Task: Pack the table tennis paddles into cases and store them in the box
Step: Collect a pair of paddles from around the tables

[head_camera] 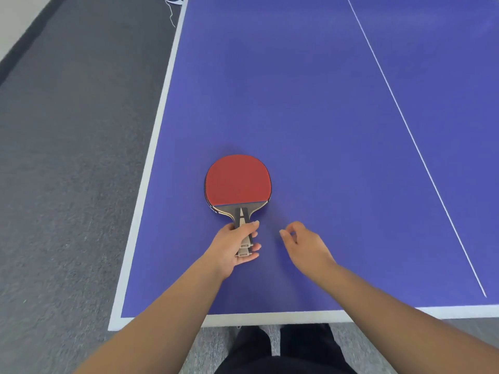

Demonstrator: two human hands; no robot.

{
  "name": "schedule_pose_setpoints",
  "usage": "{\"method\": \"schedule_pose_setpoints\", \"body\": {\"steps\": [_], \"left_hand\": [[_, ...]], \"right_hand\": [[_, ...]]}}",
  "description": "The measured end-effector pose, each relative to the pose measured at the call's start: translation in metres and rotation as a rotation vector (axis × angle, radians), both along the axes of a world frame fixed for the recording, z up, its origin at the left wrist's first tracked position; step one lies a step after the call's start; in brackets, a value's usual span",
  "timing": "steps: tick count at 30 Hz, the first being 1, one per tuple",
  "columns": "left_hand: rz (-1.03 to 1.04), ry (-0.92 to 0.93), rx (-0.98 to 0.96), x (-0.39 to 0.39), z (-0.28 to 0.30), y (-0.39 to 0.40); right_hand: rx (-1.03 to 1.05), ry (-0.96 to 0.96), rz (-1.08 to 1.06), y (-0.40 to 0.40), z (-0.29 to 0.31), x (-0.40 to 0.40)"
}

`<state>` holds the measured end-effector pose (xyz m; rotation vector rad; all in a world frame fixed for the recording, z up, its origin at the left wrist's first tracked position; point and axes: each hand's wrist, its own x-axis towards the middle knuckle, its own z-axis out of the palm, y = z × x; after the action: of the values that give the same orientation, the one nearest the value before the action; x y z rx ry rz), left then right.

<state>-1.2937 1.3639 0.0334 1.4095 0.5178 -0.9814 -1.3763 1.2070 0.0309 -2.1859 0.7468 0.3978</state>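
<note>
Two table tennis paddles (237,182) lie stacked with a red rubber face up, near the left edge of the blue table (310,103). Their wooden handles point toward me. My left hand (232,247) grips both handles, thumb over the top and fingers curled underneath. My right hand (305,245) hovers just right of the handles, fingers loosely curled, holding nothing. No case and no box are in view.
The table's white border runs along the left side and the near edge, with a white centre line at the right. Grey carpet lies to the left. A dark object with a thin cord (172,1) sits at the top by the table's far-left edge.
</note>
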Motion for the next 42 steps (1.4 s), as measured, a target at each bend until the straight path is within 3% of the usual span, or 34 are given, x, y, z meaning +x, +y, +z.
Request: {"method": "schedule_pose_setpoints", "body": {"steps": [10,19,28,36,42], "left_hand": [[-0.144,-0.155,0.141,0.001,0.006,0.005],[-0.333,-0.318,0.128,-0.054,0.074,-0.032],[-0.575,-0.459,0.037,-0.185,0.146,-0.126],[-0.748,-0.491,-0.073,-0.333,0.168,-0.221],[-0.898,-0.496,-0.113,-0.402,0.177,-0.274]], "right_hand": [[-0.095,0.033,-0.090,-0.022,0.005,-0.050],[-0.170,-0.015,-0.186,-0.067,0.021,-0.106],[-0.399,0.068,-0.278,-0.151,0.048,-0.251],[-0.474,0.163,-0.419,-0.235,0.056,-0.414],[-0.480,0.245,-0.490,-0.281,0.053,-0.506]]}}
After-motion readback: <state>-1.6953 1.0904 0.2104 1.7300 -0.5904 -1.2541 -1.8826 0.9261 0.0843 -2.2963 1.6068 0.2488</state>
